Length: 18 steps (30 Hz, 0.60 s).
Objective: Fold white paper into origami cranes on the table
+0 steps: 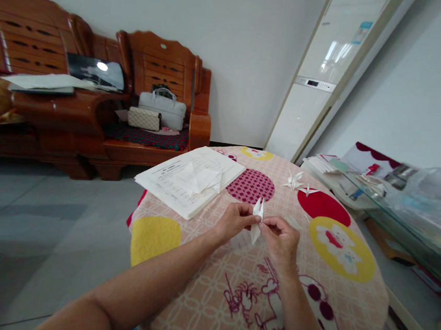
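Between both hands, above the round table, is a folded white paper (pixel 258 209), narrow, with two upright points on top and one point below. My left hand (pixel 237 221) pinches its left side with thumb and fingertips. From the right, my right hand (pixel 281 238) pinches the same paper near its middle. Folded paper cranes (pixel 293 180) stand on the far right part of the table, with another small one (pixel 307 190) beside them. Left of my hands lies a stack of printed sheets (pixel 174 185), with loose folded white paper (pixel 199 177) on top.
A patterned cloth (pixel 199 289) covers the round table. A glass-topped stand (pixel 404 216) to the right bears a plastic bag (pixel 429 200) and papers. Behind are wooden seats (pixel 163 70) with bags (pixel 163 110), and a tall white air conditioner (pixel 313 64).
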Tool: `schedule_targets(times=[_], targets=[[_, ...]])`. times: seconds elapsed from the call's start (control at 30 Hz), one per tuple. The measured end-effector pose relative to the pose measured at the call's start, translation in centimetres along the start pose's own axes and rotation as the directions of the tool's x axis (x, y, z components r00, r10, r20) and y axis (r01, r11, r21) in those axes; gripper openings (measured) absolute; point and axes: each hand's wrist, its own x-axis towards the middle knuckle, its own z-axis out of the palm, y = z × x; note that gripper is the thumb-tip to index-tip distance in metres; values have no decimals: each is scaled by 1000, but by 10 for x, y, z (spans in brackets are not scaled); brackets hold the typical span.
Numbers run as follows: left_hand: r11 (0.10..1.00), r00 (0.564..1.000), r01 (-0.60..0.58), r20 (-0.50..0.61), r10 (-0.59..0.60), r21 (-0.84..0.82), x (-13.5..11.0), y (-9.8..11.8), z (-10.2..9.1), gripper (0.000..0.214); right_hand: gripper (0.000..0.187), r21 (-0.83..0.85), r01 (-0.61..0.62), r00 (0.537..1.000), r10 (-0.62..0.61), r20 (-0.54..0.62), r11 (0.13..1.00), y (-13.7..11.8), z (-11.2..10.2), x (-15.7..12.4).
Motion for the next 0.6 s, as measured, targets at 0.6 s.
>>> schedule_targets(times=[0.6], targets=[[985, 991, -98, -79, 110, 139, -1, 2, 1, 30, 17, 305, -309, 951, 298, 83, 901, 2, 5, -1]])
